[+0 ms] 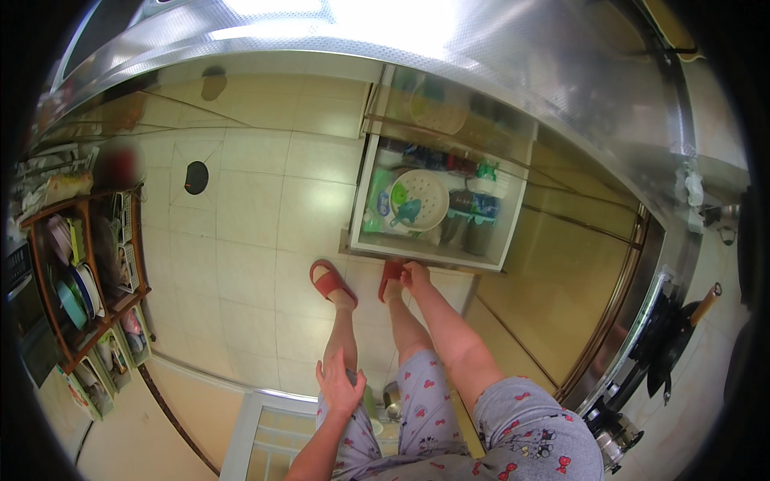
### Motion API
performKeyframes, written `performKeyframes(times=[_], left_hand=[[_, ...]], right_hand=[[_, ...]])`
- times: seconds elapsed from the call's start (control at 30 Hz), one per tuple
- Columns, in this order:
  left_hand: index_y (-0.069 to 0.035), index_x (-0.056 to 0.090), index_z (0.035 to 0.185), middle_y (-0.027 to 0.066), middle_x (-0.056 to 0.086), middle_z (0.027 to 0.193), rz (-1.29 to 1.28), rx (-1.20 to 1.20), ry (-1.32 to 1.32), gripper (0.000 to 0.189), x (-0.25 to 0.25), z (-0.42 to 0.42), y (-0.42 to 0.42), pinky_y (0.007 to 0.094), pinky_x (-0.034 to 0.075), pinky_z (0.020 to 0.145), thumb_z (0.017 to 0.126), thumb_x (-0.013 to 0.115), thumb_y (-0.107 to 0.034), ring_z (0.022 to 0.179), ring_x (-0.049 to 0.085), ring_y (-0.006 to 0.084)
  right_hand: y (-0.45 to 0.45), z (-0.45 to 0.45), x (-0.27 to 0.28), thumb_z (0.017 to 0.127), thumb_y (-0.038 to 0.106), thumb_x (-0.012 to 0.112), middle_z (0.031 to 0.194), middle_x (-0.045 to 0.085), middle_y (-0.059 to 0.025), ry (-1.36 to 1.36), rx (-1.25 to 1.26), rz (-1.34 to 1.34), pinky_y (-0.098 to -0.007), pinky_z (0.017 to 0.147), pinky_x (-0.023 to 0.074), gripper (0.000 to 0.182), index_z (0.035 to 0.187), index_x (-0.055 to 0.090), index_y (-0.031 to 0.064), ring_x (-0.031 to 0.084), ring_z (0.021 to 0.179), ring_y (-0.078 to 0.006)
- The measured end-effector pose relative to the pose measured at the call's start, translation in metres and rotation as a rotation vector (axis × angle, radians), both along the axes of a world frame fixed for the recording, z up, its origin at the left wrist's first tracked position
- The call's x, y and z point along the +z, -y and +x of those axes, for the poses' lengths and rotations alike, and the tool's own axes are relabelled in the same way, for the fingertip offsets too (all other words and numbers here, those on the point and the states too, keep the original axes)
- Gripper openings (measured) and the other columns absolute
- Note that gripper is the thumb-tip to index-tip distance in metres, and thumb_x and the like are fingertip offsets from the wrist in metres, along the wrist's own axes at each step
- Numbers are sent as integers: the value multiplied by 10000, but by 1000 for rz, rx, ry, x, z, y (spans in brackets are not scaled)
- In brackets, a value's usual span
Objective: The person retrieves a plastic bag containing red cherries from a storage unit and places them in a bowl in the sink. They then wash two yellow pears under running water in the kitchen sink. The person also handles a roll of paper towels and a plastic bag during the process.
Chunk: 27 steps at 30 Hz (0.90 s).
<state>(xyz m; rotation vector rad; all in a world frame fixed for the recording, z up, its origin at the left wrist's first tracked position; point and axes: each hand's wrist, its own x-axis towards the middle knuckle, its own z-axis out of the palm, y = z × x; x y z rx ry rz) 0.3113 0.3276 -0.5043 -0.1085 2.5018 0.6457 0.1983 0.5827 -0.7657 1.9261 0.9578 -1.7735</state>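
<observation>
A drawer (433, 249) with a pale rim stands pulled out before me. My right hand (416, 276) is at its front edge, fingers curled; whether they grip the edge is hidden. Inside the drawer lies a white perforated round colander (430, 187) with a green round item (399, 193) and a teal plastic item (407, 211) in it. Bottles with blue labels (485, 205) and a green-topped container (486, 171) are to its right. My left hand (340, 385) rests on my left leg near the knee, fingers spread and holding nothing.
A steel counter (511, 72) overhangs the drawer. Brown cabinet doors (553, 276) stand to the right, with dark pans (671, 337) farther right. At left is a wooden rack (90, 264) holding plates. A dark round item (196, 178) is on the tiled floor (246, 240). Red slippers (332, 282) are on my feet.
</observation>
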Motion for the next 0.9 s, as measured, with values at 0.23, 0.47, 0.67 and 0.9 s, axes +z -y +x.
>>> performKeyframes(times=[0.23, 0.47, 0.67, 0.9], left_hand=[[-26, 465, 1364, 143, 573, 1317, -6, -8, 10, 674, -2, 3, -3, 541, 224, 1155, 769, 681, -257, 1166, 572, 290], [-39, 457, 1380, 139, 580, 1313, -14, 0, 13, 687, -4, 5, -1, 543, 225, 1153, 767, 679, -256, 1169, 572, 288], [-50, 456, 1385, 142, 589, 1303, 0, 7, 4, 691, -3, 2, -2, 542, 228, 1151, 766, 677, -263, 1171, 573, 293], [-42, 463, 1372, 163, 597, 1277, -7, 4, -18, 681, -3, 1, 0, 545, 230, 1151, 769, 672, -277, 1167, 574, 298]], right_hand=[[-5, -3, 3, 844, 105, 621, 686, 615, -95, 30, 193, -1, -301, 439, 492, 104, 905, 615, 21, 571, 530, -177], [-24, -3, 2, 893, 169, 612, 837, 697, -94, -28, 334, -69, -312, 559, 526, 195, 1004, 660, 16, 646, 663, -183], [-45, -21, -4, 895, 179, 625, 883, 714, -101, -88, 363, -75, -303, 508, 534, 199, 997, 642, 9, 674, 663, -187], [-66, -64, -25, 912, 211, 583, 1017, 717, -104, -132, 326, -64, -318, 589, 521, 236, 1083, 614, 51, 664, 774, -210]])
